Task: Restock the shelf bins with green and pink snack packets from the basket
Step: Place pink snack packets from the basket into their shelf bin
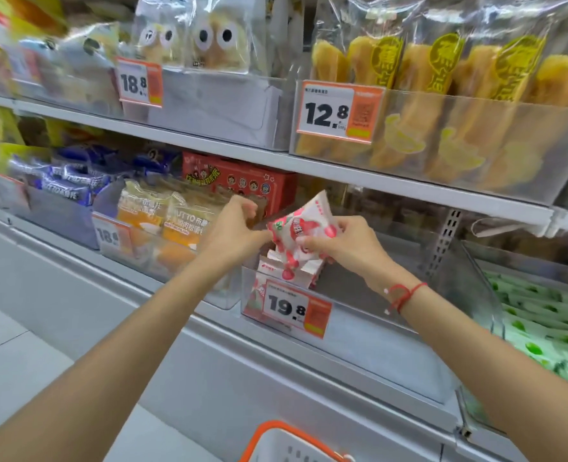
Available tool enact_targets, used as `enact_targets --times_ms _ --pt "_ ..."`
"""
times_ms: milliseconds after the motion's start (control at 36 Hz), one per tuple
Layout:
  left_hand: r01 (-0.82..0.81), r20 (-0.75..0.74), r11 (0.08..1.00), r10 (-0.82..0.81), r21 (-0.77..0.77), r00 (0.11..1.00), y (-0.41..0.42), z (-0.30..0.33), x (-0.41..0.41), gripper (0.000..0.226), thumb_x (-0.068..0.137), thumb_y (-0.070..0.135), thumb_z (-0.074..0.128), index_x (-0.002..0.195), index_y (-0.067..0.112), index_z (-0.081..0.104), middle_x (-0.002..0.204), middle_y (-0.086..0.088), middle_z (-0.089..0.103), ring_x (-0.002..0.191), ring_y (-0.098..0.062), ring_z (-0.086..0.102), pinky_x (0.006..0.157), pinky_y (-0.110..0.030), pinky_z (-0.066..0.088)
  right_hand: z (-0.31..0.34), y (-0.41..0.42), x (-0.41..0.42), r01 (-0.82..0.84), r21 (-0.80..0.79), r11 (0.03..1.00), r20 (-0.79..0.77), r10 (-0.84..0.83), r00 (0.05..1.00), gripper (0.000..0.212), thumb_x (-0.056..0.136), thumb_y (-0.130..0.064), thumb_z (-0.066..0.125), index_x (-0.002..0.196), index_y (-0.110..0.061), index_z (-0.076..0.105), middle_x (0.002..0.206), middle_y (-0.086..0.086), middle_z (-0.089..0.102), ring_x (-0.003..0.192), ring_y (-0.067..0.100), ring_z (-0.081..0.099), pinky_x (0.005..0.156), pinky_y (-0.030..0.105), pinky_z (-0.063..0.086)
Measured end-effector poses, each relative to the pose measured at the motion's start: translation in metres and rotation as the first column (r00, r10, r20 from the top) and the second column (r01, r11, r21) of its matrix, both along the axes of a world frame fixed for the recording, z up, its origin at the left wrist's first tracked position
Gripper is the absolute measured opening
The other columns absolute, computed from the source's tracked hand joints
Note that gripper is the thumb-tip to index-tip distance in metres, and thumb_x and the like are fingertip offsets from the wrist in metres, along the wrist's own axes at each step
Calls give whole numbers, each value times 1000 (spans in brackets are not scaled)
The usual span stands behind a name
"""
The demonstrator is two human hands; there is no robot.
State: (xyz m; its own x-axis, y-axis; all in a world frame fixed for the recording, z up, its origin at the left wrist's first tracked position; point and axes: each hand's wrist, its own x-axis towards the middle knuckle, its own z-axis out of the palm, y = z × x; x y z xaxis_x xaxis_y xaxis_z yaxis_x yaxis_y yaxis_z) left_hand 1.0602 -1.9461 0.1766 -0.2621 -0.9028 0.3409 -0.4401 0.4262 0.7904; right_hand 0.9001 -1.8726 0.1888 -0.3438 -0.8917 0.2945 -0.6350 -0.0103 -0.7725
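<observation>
My right hand [340, 243] grips a pink and white snack packet [304, 225] over the clear shelf bin [375, 331] marked 19.8. My left hand [234, 228] sits just left of the packet, fingers curled, its thumb touching the packet's left edge. Several more pink packets [287, 271] stand in the left part of that bin; its right part is bare. A bin of green packets [542, 321] lies to the right. The white basket [292, 445] with an orange rim shows at the bottom edge.
To the left, a bin holds orange bread packs [162, 221] and another holds blue packets [66, 185]. A red box [239, 181] stands behind my left hand. The shelf above carries yellow cake bags [442, 105] and a 12.8 price tag [337, 111].
</observation>
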Motion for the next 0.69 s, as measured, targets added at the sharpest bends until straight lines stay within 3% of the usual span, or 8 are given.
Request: enact_targets --times_ms 139,167,222,278,361,472,583,695 --pt "155 251 949 -85 -273 964 -8 -2 5 60 86 23 66 140 24 41 138 3 49 129 -18 42 106 -41 38 8 -25 3 19 352 936 -376 122 918 37 77 -41 76 66 -10 58 63 0 58 53 9 46 47 20 32" --pt "192 333 939 -91 -284 938 -9 -4 3 58 87 22 64 141 25 40 140 3 49 130 -18 41 106 -43 38 7 -28 6 1 429 903 -398 188 898 37 79 -43 72 69 -11 57 64 -2 56 53 8 46 45 18 32" --pt "226 449 940 -92 -255 889 -7 -7 1 48 92 24 59 137 29 45 134 9 54 126 -16 46 103 -43 40 7 -31 11 -130 537 834 -233 294 927 30 84 -39 69 89 -10 62 78 0 64 63 6 57 50 11 43" --pt "235 498 942 -87 -242 863 -8 -10 1 29 94 30 57 122 36 56 120 13 64 115 -13 56 96 -40 47 9 -30 10 -281 538 795 46 305 951 34 85 -27 71 111 -7 61 104 9 67 84 11 65 69 16 55" --pt "207 521 935 -29 -288 853 -8 -11 4 13 92 36 60 103 40 63 107 13 67 105 -14 61 84 -35 51 14 -25 0 -339 517 786 182 287 941 28 90 -16 65 116 -9 61 113 11 67 95 16 67 81 24 57" --pt "203 580 922 28 -329 814 -7 -13 3 17 94 29 55 104 41 63 107 15 67 103 -17 62 82 -34 50 8 -23 -16 -194 513 836 67 186 980 28 93 -7 56 121 -10 60 117 8 63 86 14 66 65 20 57" --pt "226 593 901 42 -371 804 -6 -19 -2 20 96 28 55 109 41 63 110 13 69 104 -19 63 90 -40 49 -11 -25 -18 -101 586 804 -101 196 975 39 86 -11 68 124 -7 60 108 8 66 82 12 67 74 21 57" --pt "220 580 885 68 -411 812 -9 -19 -1 23 95 26 54 110 40 63 111 11 70 104 -21 64 83 -36 52 -35 -32 -20 -54 362 930 -94 94 991 21 81 -10 74 101 -4 72 95 12 72 65 10 67 63 16 57"
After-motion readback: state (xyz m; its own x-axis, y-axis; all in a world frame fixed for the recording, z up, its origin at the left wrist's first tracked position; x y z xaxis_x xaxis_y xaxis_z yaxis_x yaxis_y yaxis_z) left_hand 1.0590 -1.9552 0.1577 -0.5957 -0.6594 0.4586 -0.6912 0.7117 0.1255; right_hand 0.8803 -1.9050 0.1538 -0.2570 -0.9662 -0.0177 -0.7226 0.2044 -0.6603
